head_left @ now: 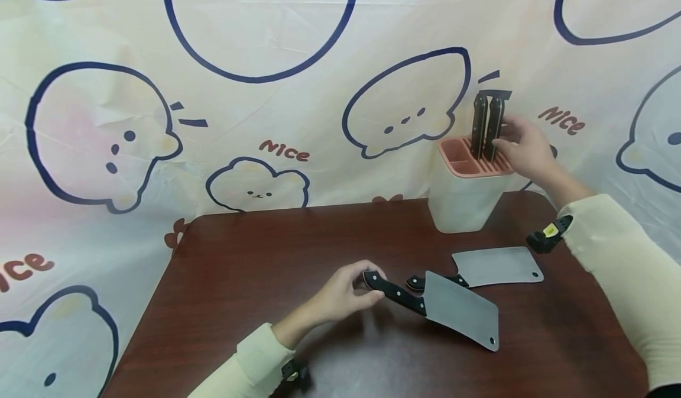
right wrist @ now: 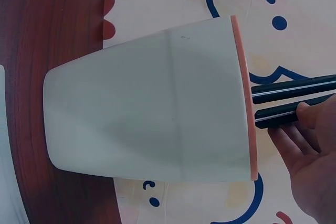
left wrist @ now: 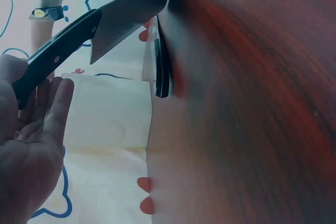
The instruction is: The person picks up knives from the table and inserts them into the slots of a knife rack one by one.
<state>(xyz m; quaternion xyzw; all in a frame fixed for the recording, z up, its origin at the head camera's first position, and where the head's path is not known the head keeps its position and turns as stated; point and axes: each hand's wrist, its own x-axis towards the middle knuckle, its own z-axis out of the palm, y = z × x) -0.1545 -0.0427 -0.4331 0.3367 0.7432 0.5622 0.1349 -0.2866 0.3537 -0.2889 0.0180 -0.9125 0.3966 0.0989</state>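
Observation:
My left hand [head_left: 343,291] pinches the butt of the black riveted handle of a cleaver [head_left: 461,312], thumb on one side and fingers on the other. Its broad blade points right, the far corner low near the tabletop. Behind it a second cleaver [head_left: 497,266] lies flat, its handle partly hidden by the first blade. At the back right, my right hand [head_left: 527,149] has thumb and fingers on the black handle of a knife [head_left: 494,127] in the knife holder [head_left: 461,206]. Another black-handled knife [head_left: 479,123] stands just left of it. Both knives' blades are hidden inside the holder.
The holder is white with a pink slotted top, standing at the rear edge of a dark brown wooden table [head_left: 255,280]. A pale cloth [head_left: 298,108] with blue cartoon outlines hangs behind the table. Dark wrist cameras sit at both sleeves.

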